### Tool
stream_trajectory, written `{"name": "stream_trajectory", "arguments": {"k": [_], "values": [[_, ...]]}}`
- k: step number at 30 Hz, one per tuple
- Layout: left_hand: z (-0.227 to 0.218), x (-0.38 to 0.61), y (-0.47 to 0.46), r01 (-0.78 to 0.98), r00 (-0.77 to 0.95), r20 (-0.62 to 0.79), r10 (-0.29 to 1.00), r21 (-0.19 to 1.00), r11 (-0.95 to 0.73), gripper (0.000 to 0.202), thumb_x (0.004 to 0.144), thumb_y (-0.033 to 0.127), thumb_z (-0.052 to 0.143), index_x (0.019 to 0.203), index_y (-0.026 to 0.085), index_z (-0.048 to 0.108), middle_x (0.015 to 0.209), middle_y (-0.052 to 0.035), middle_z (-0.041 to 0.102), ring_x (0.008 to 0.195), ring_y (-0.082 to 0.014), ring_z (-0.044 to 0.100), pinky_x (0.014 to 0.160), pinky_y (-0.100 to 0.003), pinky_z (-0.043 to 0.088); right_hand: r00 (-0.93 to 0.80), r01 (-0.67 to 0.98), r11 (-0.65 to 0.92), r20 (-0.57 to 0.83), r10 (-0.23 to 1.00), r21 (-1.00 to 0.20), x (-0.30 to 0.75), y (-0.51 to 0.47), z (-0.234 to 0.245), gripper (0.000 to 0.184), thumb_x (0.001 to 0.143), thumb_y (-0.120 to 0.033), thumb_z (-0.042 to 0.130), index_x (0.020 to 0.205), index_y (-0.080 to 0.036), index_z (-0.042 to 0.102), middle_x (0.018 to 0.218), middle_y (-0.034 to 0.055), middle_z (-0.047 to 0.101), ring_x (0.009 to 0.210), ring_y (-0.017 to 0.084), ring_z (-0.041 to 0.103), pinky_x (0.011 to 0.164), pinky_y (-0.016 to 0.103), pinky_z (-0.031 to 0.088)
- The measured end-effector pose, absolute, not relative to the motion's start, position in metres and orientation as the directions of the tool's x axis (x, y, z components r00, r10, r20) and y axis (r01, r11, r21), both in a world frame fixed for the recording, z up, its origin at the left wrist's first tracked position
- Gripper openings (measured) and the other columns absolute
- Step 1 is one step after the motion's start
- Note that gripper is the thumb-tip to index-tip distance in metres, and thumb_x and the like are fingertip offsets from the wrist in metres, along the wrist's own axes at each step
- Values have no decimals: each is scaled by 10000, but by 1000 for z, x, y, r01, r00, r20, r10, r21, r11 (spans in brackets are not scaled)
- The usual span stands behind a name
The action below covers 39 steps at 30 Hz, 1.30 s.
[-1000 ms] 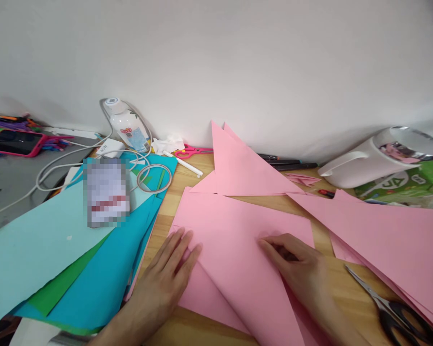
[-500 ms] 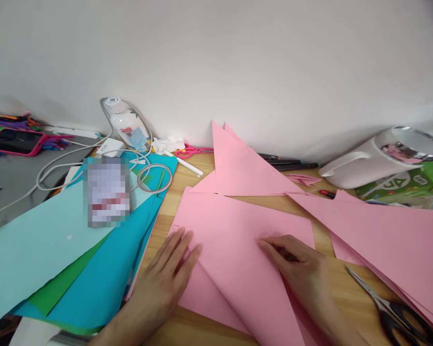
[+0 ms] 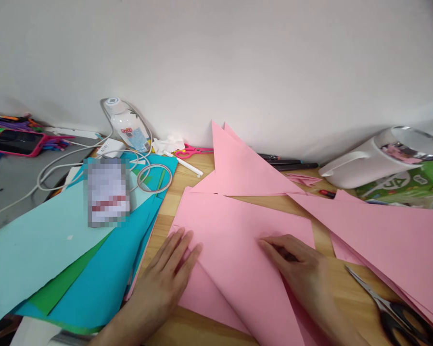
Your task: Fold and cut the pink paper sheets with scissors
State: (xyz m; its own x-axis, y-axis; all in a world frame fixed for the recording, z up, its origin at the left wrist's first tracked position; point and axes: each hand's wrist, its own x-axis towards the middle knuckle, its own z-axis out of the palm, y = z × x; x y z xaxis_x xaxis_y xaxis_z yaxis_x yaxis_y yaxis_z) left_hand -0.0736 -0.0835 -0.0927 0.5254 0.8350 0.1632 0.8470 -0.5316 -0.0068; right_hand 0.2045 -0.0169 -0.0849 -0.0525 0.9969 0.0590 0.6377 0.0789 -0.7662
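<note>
A large pink paper sheet [image 3: 234, 240], folded over on a diagonal, lies on the wooden table [image 3: 173, 197] in front of me. My left hand [image 3: 166, 276] rests flat on its left corner with the fingers stretched out. My right hand [image 3: 298, 269] presses on the folded paper near its right edge, fingers curled and fingertips down on the sheet. More folded pink triangles [image 3: 245, 166] lie behind, and a stack of pink sheets [image 3: 393, 240] lies to the right.
Black-handled scissors [image 3: 389, 305] lie at the right front. Blue and green sheets [image 3: 57, 259] cover the left, with white cables [image 3: 57, 168], a glue bottle [image 3: 126, 125] and a phone [image 3: 16, 142]. Pink scissors [image 3: 189, 152], pens [image 3: 288, 163] and a white jug [image 3: 378, 156] line the wall.
</note>
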Motion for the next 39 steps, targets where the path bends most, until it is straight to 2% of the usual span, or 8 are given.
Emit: {"name": "stream_trajectory", "arguments": {"k": [6,15,26,33,39], "values": [[-93,-74,-84,850,516,170,840,15,-526,588,802,3,431,1373,141,406,1475,-165,328,1378,-342,226,1072,-485,333,-58,643,102,84,995,-759,204,-16,-85,191,819,-365,614,717,-224,692,770,34,708,638,175,623,580,286,501],[-93,-74,-83,843,532,165,830,-7,-539,606,787,-13,429,1377,122,392,1470,-189,325,1376,-370,213,1048,-505,357,-66,640,114,94,993,-760,204,-17,-86,180,819,-350,617,718,-223,695,782,36,711,656,181,634,577,281,507],[-88,-73,-83,844,531,170,830,-15,-536,585,796,-9,420,1366,120,408,1456,-186,352,1376,-355,224,1054,-489,351,-65,662,117,99,993,-741,203,-17,-84,208,835,-360,590,722,-218,692,763,37,698,627,167,618,570,274,500],[-92,-73,-85,846,530,143,836,-20,-533,619,785,-6,433,1388,121,375,1472,-191,317,1377,-374,208,1045,-510,359,-137,700,296,285,949,-649,209,-14,-98,195,834,-325,600,692,-216,679,674,-4,564,496,101,524,443,230,408],[-92,-73,-85,854,517,141,844,-18,-520,607,792,-3,432,1380,142,393,1465,-169,345,1379,-366,209,1038,-492,372,-161,682,322,295,942,-656,210,-14,-100,169,839,-288,604,696,-214,656,677,-8,546,506,98,519,449,229,398]]}}
